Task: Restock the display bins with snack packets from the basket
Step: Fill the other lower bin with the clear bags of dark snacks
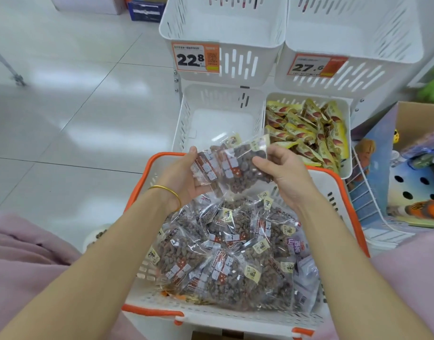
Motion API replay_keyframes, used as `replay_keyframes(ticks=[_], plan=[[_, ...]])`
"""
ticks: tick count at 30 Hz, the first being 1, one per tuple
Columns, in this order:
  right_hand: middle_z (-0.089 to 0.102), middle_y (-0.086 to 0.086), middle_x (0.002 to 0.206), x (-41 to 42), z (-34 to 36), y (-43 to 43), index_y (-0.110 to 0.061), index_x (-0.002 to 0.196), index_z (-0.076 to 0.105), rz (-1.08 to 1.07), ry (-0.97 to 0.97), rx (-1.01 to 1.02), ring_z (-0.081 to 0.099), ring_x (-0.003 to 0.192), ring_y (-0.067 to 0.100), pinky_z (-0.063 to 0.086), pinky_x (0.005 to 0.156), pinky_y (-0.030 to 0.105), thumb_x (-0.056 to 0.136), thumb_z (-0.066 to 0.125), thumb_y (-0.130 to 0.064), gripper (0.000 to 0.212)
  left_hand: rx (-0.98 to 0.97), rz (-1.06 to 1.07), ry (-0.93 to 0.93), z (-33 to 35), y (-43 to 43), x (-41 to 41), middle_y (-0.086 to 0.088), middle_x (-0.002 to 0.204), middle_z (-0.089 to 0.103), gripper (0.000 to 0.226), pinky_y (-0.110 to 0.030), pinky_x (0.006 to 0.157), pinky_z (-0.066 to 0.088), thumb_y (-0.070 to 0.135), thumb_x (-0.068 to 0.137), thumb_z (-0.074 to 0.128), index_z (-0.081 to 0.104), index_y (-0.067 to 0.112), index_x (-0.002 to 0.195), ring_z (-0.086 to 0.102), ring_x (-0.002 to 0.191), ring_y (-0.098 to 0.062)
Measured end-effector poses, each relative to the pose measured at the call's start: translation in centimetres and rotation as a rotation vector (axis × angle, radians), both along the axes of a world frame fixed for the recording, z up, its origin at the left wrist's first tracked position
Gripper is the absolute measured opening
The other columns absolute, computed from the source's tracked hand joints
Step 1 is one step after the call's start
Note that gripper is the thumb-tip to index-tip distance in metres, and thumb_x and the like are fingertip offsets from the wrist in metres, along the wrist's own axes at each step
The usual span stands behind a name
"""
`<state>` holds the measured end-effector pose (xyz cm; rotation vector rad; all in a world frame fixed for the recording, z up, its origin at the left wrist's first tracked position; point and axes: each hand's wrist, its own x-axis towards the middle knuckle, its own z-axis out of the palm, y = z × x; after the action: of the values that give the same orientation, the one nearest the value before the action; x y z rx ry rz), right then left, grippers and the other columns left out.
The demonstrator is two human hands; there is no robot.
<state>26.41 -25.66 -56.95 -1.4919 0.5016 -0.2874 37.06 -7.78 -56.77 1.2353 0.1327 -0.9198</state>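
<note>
Standing by, I watched a person crouched over the shopping basket (235,315), a white slotted plastic one with an orange rim. It was heaped with crinkly see-through packets (225,253) of small brown lumpy snacks, each with a red and white label and a little cream sticker. There were too many to count properly. One purple packet (297,244) was poking out at the basket's right side.

Both hands were up over the far end of the basket. The left hand (184,177) was cradling what looked like two overlapping held packets (230,168), thumb hooked on the edge. The right hand (282,173) pinched them from the other side. A thin gold bangle (165,191) sat on the left wrist.

Beyond the basket were four white slotted plastic bins, stacked two over two. Just past the far rim was the lower left bin (186,119), with the lower right bin (279,96) next to it, packed with glossy yellow packets (307,128). Above those sat the upper left bin (223,25) and the upper right bin (353,28), each with an orange price tag, two in all: 22.8 (196,57) and 27.6 (314,66).

Right of the basket sat one open printed cardboard box (407,143). The floor (63,106) left of the basket was shiny white tile.
</note>
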Motion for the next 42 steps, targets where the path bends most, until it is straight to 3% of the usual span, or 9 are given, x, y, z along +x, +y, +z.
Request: replay_keyframes(ticks=[3,7,9,14,18,22,30,35,42], plan=[[0.061,0.006,0.119,2.2,-0.1,0.7,-0.025,0.092,0.06,0.119,0.072,-0.071,0.057,0.107,0.021,0.047,0.089,0.037,0.078,0.075,-0.025,0.021,0.005,-0.013,-0.007,-0.7,0.5,0.3,-0.014,0.124,0.061,0.043,-0.045,0.079,0.057,0.042,0.098,0.039,0.052,0.011,0.124,0.064,0.105,-0.032],[0.065,0.003,0.094,5.6,0.4,0.9,-0.019,0.087,0.051,0.272,0.109,0.024,0.06,0.076,0.012,0.048,0.055,0.022,0.088,0.064,-0.013,0.014,0.005,0.043,-0.015,-1.1,0.2,2.6,-0.008,0.126,0.059,0.046,-0.041,0.085,0.055,0.044,0.099,0.036,0.05,0.012,0.128,0.059,0.113,-0.03],[0.064,0.007,0.095,8.1,1.1,0.5,-0.017,0.089,0.049,0.231,0.061,-0.007,0.061,0.071,0.011,0.05,0.056,0.021,0.087,0.065,-0.008,0.018,0.177,0.092,-0.269,-1.0,0.0,4.9,-0.006,0.124,0.058,0.039,-0.038,0.089,0.052,0.038,0.1,0.038,0.052,0.01,0.123,0.06,0.107,-0.023],[0.054,0.001,0.101,16.4,-0.1,-0.8,-0.016,0.098,0.05,0.106,0.036,-0.641,0.055,0.091,0.02,0.048,0.078,0.037,0.084,0.07,-0.016,0.024,0.807,0.004,-0.992,-3.7,1.6,11.3,-0.008,0.131,0.051,0.036,-0.035,0.102,0.035,0.011,0.096,0.042,0.047,0.009,0.131,0.046,0.119,-0.026],[0.057,0.004,0.102,21.1,-4.9,-0.3,-0.015,0.106,0.055,0.277,0.237,-1.109,0.057,0.092,0.026,0.046,0.072,0.035,0.082,0.067,-0.024,0.029,0.826,-0.028,-0.911,-7.5,2.0,13.0,-0.015,0.138,0.04,0.046,-0.034,0.096,0.038,0.004,0.094,0.041,0.036,0.011,0.14,0.053,0.105,-0.028],[0.053,0.005,0.114,23.9,-9.7,1.0,-0.02,0.113,0.051,0.469,0.271,-1.246,0.052,0.104,0.028,0.042,0.071,0.035,0.085,0.063,-0.027,0.031,0.781,0.117,-0.952,-9.1,2.1,12.6,-0.006,0.134,0.043,0.05,-0.031,0.082,0.041,0.011,0.094,0.046,0.033,0.02,0.141,0.055,0.079,-0.019],[0.037,0.01,0.133,23.7,-12.8,0.4,-0.024,0.137,0.034,0.78,0.401,-0.953,0.044,0.118,0.032,0.042,0.095,0.041,0.083,0.063,-0.007,0.063,0.699,0.239,-0.976,-9.3,2.9,11.5,0.001,0.121,0.051,0.049,-0.031,0.082,0.045,0.005,0.095,0.038,0.031,0.022,0.14,0.065,0.081,-0.008],[0.028,0.007,0.15,23.4,-11.4,0.0,-0.021,0.151,0.006,0.715,0.438,-0.532,0.04,0.126,0.021,0.035,0.091,0.023,0.088,0.059,-0.005,0.084,0.67,0.251,-0.976,-9.3,3.2,11.2,0.0,0.116,0.054,0.049,-0.033,0.083,0.047,0.003,0.095,0.034,0.032,0.023,0.14,0.066,0.082,-0.011],[0.034,0.009,0.148,23.4,-12.0,0.0,-0.013,0.143,0.034,0.688,0.41,-0.847,0.034,0.135,0.024,0.025,0.107,0.027,0.092,0.055,-0.007,0.055,0.702,0.174,-1.047,-9.7,3.2,11.5,0.007,0.114,0.05,0.047,-0.04,0.085,0.048,0.005,0.093,0.036,0.037,0.023,0.136,0.063,0.094,-0.022]])
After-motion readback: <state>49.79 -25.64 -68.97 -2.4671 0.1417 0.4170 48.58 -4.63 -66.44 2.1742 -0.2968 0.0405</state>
